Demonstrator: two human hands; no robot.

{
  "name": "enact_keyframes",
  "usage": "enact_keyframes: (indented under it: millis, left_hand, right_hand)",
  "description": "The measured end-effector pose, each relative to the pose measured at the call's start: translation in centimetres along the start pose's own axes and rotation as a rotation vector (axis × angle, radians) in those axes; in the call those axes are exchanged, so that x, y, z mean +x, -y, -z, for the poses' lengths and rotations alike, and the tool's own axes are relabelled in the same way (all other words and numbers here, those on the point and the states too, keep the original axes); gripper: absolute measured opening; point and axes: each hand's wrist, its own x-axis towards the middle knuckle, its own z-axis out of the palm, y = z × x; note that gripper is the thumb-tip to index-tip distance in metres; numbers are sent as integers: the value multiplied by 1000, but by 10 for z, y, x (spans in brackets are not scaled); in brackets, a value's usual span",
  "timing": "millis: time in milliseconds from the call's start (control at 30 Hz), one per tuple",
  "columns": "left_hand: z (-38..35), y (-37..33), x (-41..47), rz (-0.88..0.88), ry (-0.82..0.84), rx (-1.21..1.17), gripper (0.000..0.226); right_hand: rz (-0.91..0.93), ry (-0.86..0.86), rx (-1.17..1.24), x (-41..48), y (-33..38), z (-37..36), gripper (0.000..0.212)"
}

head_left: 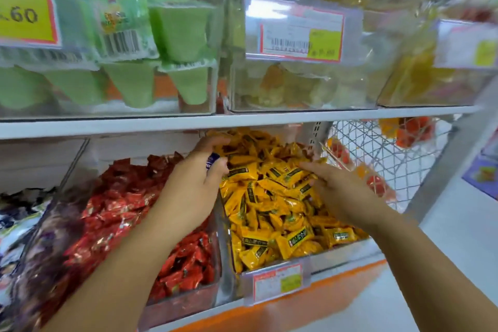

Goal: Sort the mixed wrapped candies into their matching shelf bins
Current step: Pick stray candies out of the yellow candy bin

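Yellow candies (272,207) heaped in clear bin (225,245), left hand (194,183) pinching blue-wrapped candy (213,160) above them, right hand (342,191) flat, uncurled, on heap, red candies (129,213) alongside

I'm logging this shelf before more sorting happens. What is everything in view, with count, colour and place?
yellow candies: many, yellow with dark labels, clear bin at lower middle
red candies: many, red, clear bin to its left
dark and white wrappers: many, blurred, lower far left
blue candy: one, blue and white, in the left hand
green cup packs: several, green, upper left bin
pale packs: count unclear, upper middle bin
price tags: four, white and yellow, bin fronts
wire basket: one, white, right of the yellow bin
left hand: holds the blue candy over the yellow bin
right hand: fingers straight, on the yellow candies
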Motion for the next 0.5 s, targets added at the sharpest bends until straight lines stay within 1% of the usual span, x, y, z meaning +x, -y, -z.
enact_keyframes:
  millis: [67,133,167,233,300,367,433,500]
  left_hand:
    - [-11,-4,3,-25,-5,-35,25]
    - [-20,-4,4,-50,-26,-42,28]
    - [-23,-3,4,-49,-35,-36,29]
    - [-26,-1,5,-39,-46,-23,31]
    - [-27,0,4,-37,-43,-19,32]
    - [-27,-2,3,-32,-34,-25,33]
    - [-28,-3,4,-22,-32,-29,33]
    - [-29,-5,4,-3,-30,-31,33]
  right_hand:
    - [4,-105,38,9,-6,8,36]
    - [-7,-181,-1,26,-15,22,32]
    - [14,-167,-55,35,-17,28,29]
    - [71,-38,-179,48,-18,34,26]
    - [67,110,-282,59,-17,31,33]
    - [42,197,-402,68,-17,25,37]
    - [60,204,-457,75,-21,20,27]
    - [59,173,-471,75,-21,18,8]
